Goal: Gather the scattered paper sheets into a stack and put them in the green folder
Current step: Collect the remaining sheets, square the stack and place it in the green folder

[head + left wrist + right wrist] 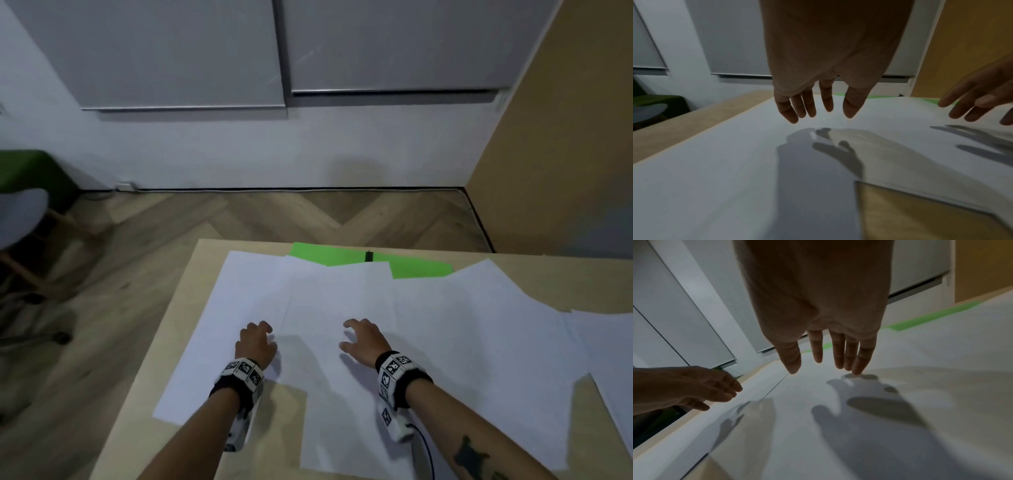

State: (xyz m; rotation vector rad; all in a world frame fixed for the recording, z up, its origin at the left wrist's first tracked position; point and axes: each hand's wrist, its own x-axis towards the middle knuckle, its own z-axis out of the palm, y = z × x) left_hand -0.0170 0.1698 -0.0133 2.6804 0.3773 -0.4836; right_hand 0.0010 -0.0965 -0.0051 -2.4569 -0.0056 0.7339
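Left hand (256, 342): fingers loosely spread, empty, above paper sheets (342, 308).
Right hand (364, 339): likewise.
Green folder (370, 262): beyond fingertips, long axis left–right.

Black wrist bands (404, 378) set with white blocks printed in black square-pattern markers are worn on both bare forearms. A dark tattoo (471, 454) is seen on the right forearm, and a thin black cable (426, 448) trails from the right band.

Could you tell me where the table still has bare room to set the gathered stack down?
Bare table runs along the left edge beside the paper sheets, and at the far right corner. The middle is crowded: sheets overlap, covering the green folder.
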